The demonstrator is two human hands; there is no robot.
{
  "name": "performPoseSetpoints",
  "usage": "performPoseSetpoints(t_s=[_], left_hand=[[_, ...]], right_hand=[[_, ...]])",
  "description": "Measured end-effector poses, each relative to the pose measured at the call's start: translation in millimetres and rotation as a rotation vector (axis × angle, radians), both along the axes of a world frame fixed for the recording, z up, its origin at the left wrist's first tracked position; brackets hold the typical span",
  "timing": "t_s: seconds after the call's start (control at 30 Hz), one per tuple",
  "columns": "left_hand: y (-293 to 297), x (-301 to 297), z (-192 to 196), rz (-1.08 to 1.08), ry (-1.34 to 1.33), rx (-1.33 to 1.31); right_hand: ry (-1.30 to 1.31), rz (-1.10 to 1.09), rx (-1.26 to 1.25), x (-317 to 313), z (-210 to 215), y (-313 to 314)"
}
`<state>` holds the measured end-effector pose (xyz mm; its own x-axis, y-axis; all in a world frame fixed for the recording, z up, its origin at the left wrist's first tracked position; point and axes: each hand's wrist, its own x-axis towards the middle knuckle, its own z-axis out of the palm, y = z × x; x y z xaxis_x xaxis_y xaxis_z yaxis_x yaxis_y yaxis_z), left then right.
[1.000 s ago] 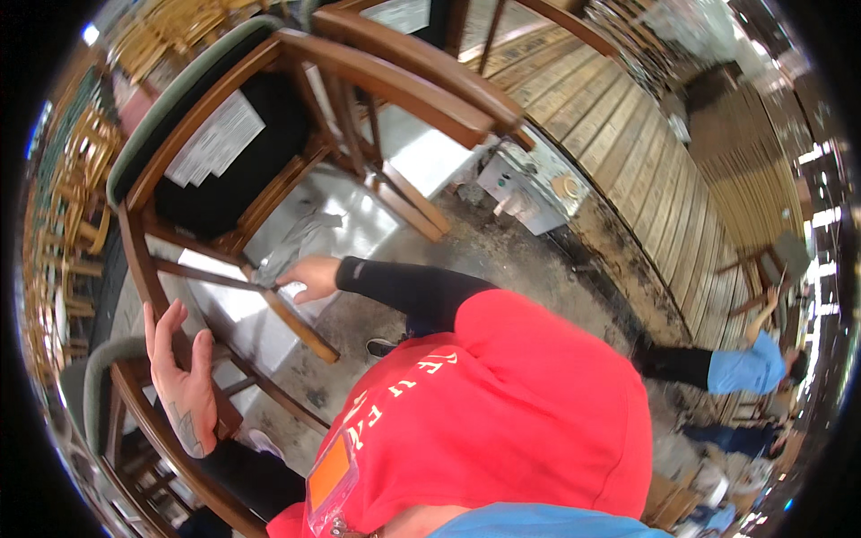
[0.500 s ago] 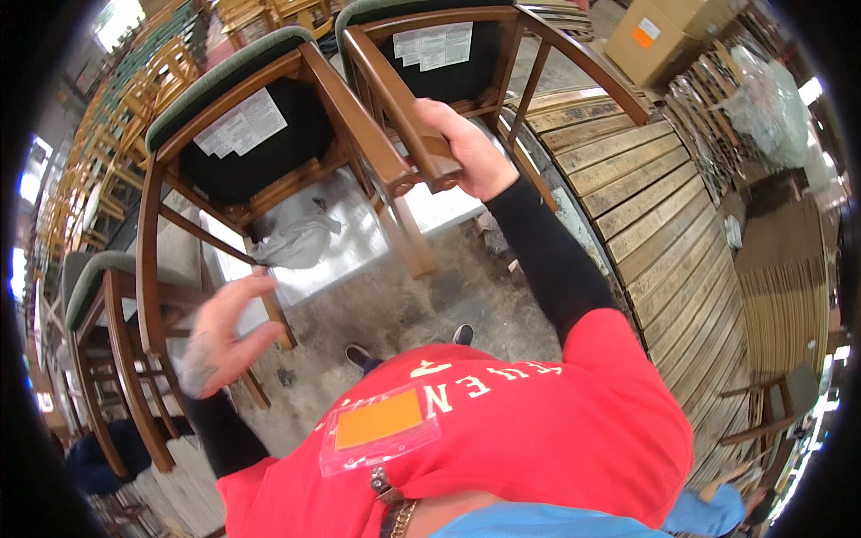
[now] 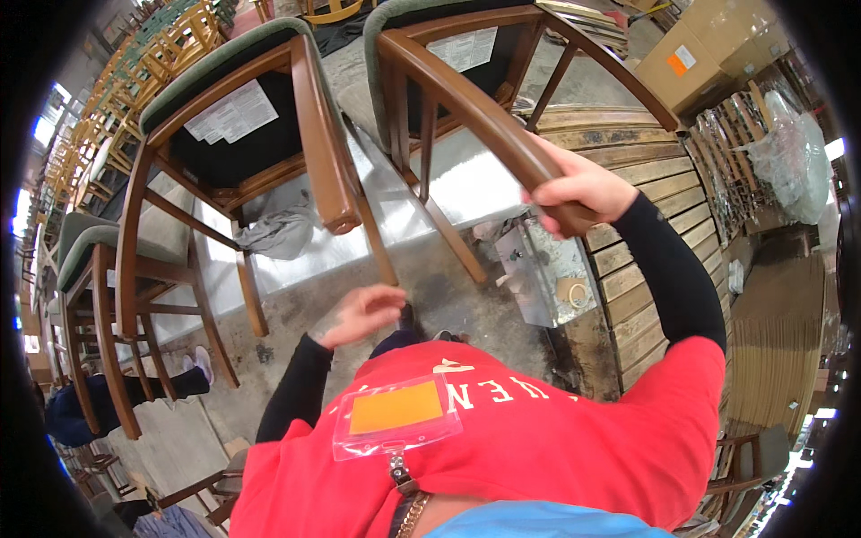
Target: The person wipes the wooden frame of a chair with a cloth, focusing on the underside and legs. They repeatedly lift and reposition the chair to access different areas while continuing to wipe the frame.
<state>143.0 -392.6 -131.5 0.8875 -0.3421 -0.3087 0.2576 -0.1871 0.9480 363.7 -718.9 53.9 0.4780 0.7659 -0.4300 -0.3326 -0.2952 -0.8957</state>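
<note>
My right hand [image 3: 587, 188] is wrapped round the end of a brown wooden leg of a chair [image 3: 480, 112], which is tipped so its black underside and paper labels face me. Left of it, a second tipped chair [image 3: 318, 143] with a green-grey padded seat shows its labelled underside as well. My left hand [image 3: 363, 316] hovers in front of my body below that chair, fingers loosely stretched and holding nothing. A grey cloth [image 3: 273, 235] lies on a shiny silver surface [image 3: 381, 224] beneath the chairs.
More brown chairs [image 3: 103, 260] stand at the left, with another person's leg [image 3: 175, 383] beside them. Slatted wooden decking [image 3: 641, 278] runs along the right. Beyond it are a cardboard box [image 3: 704, 49] and stacked cardboard sheets [image 3: 776, 296]. A tape roll [image 3: 577, 293] lies near the decking.
My right hand has swung the right chair's leg to the right, away from the left chair. My left hand has moved right, toward the middle.
</note>
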Motion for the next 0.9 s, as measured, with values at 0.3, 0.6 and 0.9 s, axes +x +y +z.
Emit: performPoseSetpoints(t_s=[0.3,0.6,0.9], left_hand=[[-31.5,210.7,-80.5,0.805,0.195,-0.705],[-16.2,311.6,-141.0,1.137,0.353,-0.551],[35.0,406.6,-176.7,1.158,0.369,-0.708]], right_hand=[[0.024,0.04,-0.018,26.1,-8.3,-52.1],[0.072,0.186,-0.078,73.3,-15.8,-126.5],[0.286,0.264,-0.158,113.1,-16.5,-165.5]])
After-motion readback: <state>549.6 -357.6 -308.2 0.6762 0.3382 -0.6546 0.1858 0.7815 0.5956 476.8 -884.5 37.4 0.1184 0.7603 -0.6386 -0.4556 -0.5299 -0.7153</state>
